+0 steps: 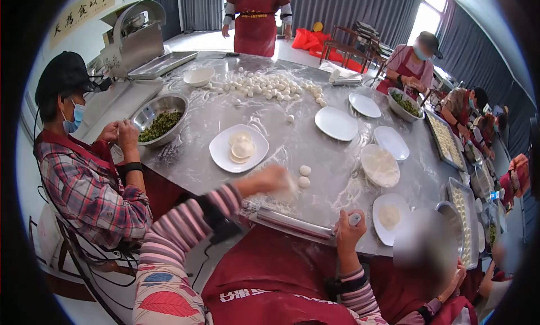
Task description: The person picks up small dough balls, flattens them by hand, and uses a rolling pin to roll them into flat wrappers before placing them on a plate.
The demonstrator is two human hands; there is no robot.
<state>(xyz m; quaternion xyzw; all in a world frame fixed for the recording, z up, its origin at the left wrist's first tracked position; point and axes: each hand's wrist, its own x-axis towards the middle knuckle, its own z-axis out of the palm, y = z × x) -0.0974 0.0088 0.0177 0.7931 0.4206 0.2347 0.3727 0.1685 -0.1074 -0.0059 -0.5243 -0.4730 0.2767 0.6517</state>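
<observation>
My left hand is smeared by motion over the floured table, with a thin, pale dough wrapper at its fingertips. Two small dough balls lie just to the right of it. Below, at the table edge, is a long metal dough roller. At its right end my right hand is closed around a handle with a pale, round end. Flat wrappers are stacked on a square white plate ahead. Another wrapper lies on a white plate beside my right hand.
Many dough balls are spread at the back of the steel table. At left, a person works by a bowl of green filling. White plates and a flour dish stand right. Other people sit along the right.
</observation>
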